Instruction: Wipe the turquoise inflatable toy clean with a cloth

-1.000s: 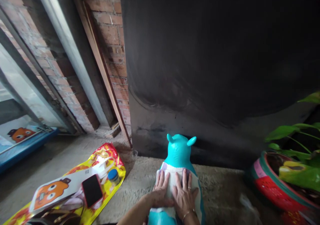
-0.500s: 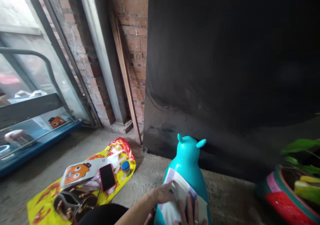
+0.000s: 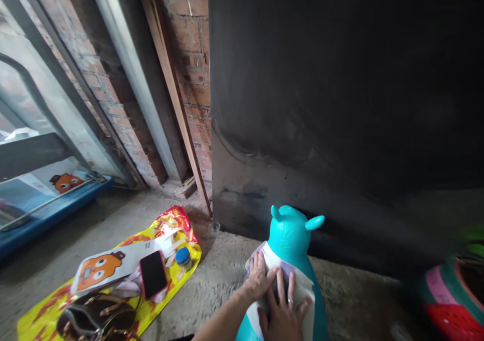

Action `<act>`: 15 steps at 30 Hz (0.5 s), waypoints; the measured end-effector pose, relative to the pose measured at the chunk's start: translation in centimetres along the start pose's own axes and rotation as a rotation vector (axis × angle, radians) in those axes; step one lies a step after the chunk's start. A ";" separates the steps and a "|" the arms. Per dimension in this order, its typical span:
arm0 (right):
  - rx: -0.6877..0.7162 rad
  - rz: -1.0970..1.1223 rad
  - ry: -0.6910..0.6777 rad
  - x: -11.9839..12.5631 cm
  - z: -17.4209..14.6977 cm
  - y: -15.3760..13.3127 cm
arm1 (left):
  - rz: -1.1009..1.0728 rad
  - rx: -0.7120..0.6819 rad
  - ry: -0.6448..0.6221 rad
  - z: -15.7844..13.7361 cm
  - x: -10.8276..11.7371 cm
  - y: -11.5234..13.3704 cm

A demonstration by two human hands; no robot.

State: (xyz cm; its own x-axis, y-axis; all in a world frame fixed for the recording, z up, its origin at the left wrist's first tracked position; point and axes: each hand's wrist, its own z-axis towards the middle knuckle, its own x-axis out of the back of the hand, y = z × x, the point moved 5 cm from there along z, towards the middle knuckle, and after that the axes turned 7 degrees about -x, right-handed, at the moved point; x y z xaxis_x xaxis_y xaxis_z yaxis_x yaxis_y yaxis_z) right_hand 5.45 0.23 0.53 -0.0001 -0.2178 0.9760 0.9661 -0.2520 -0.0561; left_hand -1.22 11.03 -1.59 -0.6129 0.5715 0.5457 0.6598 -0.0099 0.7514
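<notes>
A turquoise inflatable animal toy (image 3: 293,237) with two small ears stands upright on the floor before me. Over its body lies a thin white and lavender sheet (image 3: 304,283), cloth or paper, I cannot tell which. My left hand (image 3: 260,276) rests on the sheet's upper left part, fingers stretched out flat. Just below and to the right, my right hand (image 3: 283,310) presses on the same sheet with its fingers spread, a ring on one of them. The two hands are close together, and neither grips anything. They cover the middle of the sheet.
On the left, a yellow plastic sheet (image 3: 166,308) bears a white bag (image 3: 132,260) with an orange face, a phone (image 3: 153,275), a blue-lidded jar (image 3: 183,259) and a dark handbag (image 3: 94,318). A blue cart (image 3: 56,212), a black board (image 3: 321,104) and a painted pot (image 3: 440,290) stand around.
My left hand has gone from bent fingers at the sheet to lying flat on it. My right hand has shifted up the sheet, fingers more spread. The view has turned slightly right.
</notes>
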 end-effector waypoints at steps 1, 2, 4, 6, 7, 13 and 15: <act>-0.002 0.013 -0.004 -0.1 0.7 -0.2 | -0.009 0.000 0.005 0.8 0.2 -0.1; -0.002 0.023 -0.007 -0.2 1.4 -0.4 | -0.016 -0.003 0.009 1.5 0.5 -0.2; -0.005 0.034 -0.009 -0.3 2.3 -0.7 | -0.023 -0.014 0.019 2.2 0.8 -0.1; -0.011 0.040 -0.009 -0.1 2.8 -0.7 | -0.024 -0.013 0.034 2.2 1.1 0.1; -0.012 0.042 -0.012 0.1 2.9 -0.7 | -0.024 -0.006 0.042 2.0 1.1 0.3; 0.065 0.061 -0.111 2.3 -0.2 -0.3 | -0.005 0.076 0.044 -3.0 -0.2 0.1; 0.072 0.064 -0.132 3.2 -2.8 -0.1 | 0.007 0.091 0.036 -5.6 -1.3 -0.6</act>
State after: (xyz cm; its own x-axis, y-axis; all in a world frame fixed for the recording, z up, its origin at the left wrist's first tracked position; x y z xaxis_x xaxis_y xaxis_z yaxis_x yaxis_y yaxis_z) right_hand 4.65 -3.06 3.03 0.0914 -0.1043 0.9903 0.9791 -0.1722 -0.1085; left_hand -3.26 5.66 -0.66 -0.6220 0.5420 0.5651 0.7001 0.0617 0.7114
